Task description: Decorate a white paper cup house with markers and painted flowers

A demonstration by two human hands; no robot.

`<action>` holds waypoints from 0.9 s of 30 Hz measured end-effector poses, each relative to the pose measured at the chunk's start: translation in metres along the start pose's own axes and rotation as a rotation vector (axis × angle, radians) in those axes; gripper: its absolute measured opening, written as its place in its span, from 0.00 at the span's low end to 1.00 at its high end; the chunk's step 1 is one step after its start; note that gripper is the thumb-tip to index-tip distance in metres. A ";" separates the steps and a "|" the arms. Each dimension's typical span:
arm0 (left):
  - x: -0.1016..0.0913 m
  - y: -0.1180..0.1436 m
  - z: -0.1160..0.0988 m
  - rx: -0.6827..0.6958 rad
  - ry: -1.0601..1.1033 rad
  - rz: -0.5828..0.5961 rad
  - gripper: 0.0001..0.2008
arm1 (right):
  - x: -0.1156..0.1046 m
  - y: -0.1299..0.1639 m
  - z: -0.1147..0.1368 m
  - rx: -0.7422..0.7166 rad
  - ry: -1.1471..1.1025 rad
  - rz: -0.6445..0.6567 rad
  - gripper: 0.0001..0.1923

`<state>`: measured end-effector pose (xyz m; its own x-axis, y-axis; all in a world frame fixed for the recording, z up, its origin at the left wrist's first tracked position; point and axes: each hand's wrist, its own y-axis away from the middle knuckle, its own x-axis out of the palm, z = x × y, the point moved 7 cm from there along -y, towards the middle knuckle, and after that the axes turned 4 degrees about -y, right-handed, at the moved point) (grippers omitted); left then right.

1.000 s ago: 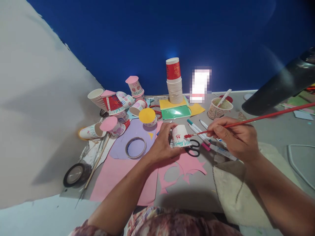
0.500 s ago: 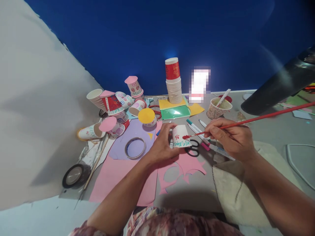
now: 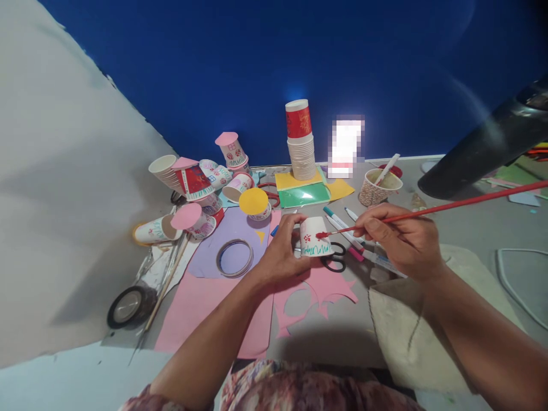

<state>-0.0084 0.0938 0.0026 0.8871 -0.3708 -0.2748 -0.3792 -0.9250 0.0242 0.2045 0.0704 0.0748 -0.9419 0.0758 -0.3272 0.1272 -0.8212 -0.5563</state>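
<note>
A white paper cup (image 3: 315,244), upside down, is held in my left hand (image 3: 285,248), fingers and thumb around its left side. Teal strokes run along its lower rim and red marks dot its side. My right hand (image 3: 400,237) is closed on a long red paintbrush (image 3: 454,204). The brush's red-loaded tip meets the cup's side, near the red marks. Behind the cup lie black-handled scissors (image 3: 335,262) and several markers (image 3: 342,225). Beneath my left hand is pink paper with round cut-outs (image 3: 329,285).
Decorated paper cups (image 3: 199,182) with cone tops crowd the left. A stack of cups (image 3: 302,154) stands at the back. To the right are a cup with a white stick (image 3: 380,191), a cloth (image 3: 398,325) and a black tube (image 3: 479,142). A tape roll (image 3: 234,258) lies on purple paper.
The brush tip has shifted very slightly up and left on the cup's side. Both hands keep their grip, and the cup stays nearly in place.
</note>
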 end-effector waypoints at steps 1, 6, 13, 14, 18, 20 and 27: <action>0.000 0.000 0.001 -0.003 -0.002 0.004 0.39 | 0.001 0.000 -0.001 0.009 -0.002 0.010 0.12; 0.001 -0.001 0.002 0.014 -0.006 0.014 0.39 | -0.003 0.001 0.000 -0.007 -0.004 -0.018 0.12; 0.002 -0.001 0.000 0.004 0.025 0.025 0.39 | 0.001 0.000 0.002 -0.006 -0.005 0.002 0.13; 0.002 -0.001 0.000 0.000 0.029 0.027 0.39 | 0.002 0.000 0.002 -0.007 0.000 0.012 0.13; 0.002 -0.001 -0.001 0.020 0.011 0.026 0.38 | 0.001 -0.001 0.002 -0.014 0.019 0.006 0.13; 0.001 -0.001 -0.002 0.029 -0.001 0.022 0.38 | -0.002 -0.001 0.002 -0.010 0.022 -0.024 0.12; 0.002 0.000 0.001 0.011 0.008 0.039 0.38 | 0.001 -0.001 0.004 -0.014 0.016 -0.004 0.13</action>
<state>-0.0068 0.0929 0.0007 0.8735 -0.4077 -0.2660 -0.4167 -0.9087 0.0244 0.2017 0.0688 0.0780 -0.9373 0.0878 -0.3373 0.1281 -0.8131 -0.5678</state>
